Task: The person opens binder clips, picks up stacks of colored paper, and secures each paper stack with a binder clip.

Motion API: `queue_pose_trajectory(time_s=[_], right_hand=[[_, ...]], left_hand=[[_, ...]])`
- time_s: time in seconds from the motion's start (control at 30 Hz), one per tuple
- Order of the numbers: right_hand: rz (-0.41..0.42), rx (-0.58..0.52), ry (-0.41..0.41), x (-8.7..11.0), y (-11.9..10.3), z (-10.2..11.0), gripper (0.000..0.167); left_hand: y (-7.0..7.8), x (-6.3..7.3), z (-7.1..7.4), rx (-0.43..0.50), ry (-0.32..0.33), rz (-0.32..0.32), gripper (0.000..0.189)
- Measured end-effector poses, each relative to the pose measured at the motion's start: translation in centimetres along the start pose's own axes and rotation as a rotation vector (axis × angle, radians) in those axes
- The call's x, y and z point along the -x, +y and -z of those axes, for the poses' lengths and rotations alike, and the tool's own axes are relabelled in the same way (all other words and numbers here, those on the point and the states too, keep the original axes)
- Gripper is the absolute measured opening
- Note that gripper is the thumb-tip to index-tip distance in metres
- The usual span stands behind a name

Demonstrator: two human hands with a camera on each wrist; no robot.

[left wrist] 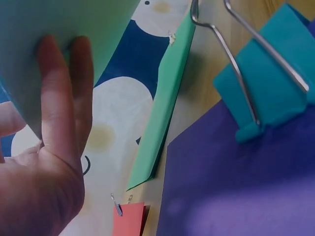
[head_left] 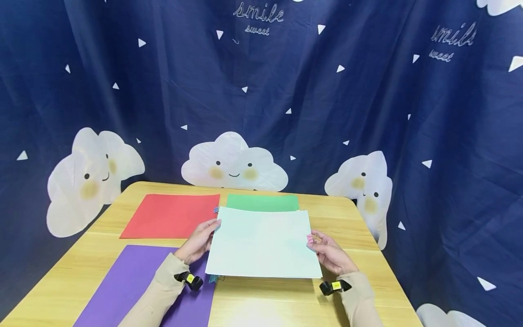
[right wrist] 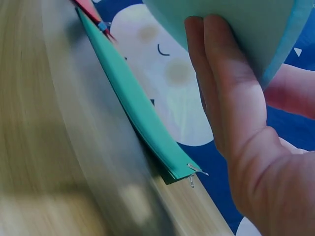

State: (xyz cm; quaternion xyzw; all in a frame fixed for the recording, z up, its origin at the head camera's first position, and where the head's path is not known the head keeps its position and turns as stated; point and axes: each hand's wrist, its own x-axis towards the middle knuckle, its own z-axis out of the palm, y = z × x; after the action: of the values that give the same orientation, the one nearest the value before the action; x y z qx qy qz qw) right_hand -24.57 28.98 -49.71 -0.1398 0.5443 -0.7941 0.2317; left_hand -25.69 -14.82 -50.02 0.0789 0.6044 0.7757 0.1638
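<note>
A pale blue-white sheet or thin stack of paper (head_left: 263, 245) is lifted above the table, tilted toward me. My left hand (head_left: 200, 240) pinches its left edge; in the left wrist view, straight fingers (left wrist: 59, 98) lie against its underside. At the opposite edge my right hand (head_left: 333, 254) grips the paper, thumb on top and fingers (right wrist: 229, 73) beneath. Beside the right fingers a pink clip (head_left: 309, 238) sits at the paper's edge. Whether the paper is one sheet or several cannot be told.
Purple paper (head_left: 143, 268) lies at the near left, with a teal binder clip (left wrist: 270, 73) on its edge. Behind it lies red paper (head_left: 175, 215) with a blue clip (head_left: 216, 210). Green paper (head_left: 261, 202) lies at the back. A blue cloud-patterned curtain (head_left: 310, 104) hangs behind the table.
</note>
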Motion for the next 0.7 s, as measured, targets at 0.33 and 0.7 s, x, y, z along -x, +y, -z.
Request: queue_pose_trajectory(time_s=[0.33, 0.7], right_hand=[[-0.009, -0.056, 0.009, 0.4, 0.4, -0.1, 0.047], [-0.023, -0.052, 0.001, 0.7, 0.7, 0.1, 0.062]], left_hand=[[0.2, 0.8, 0.0, -0.101, -0.054, 0.061, 0.062], [0.1, 1.2, 0.3, -0.052, -0.108, 0.073, 0.062]])
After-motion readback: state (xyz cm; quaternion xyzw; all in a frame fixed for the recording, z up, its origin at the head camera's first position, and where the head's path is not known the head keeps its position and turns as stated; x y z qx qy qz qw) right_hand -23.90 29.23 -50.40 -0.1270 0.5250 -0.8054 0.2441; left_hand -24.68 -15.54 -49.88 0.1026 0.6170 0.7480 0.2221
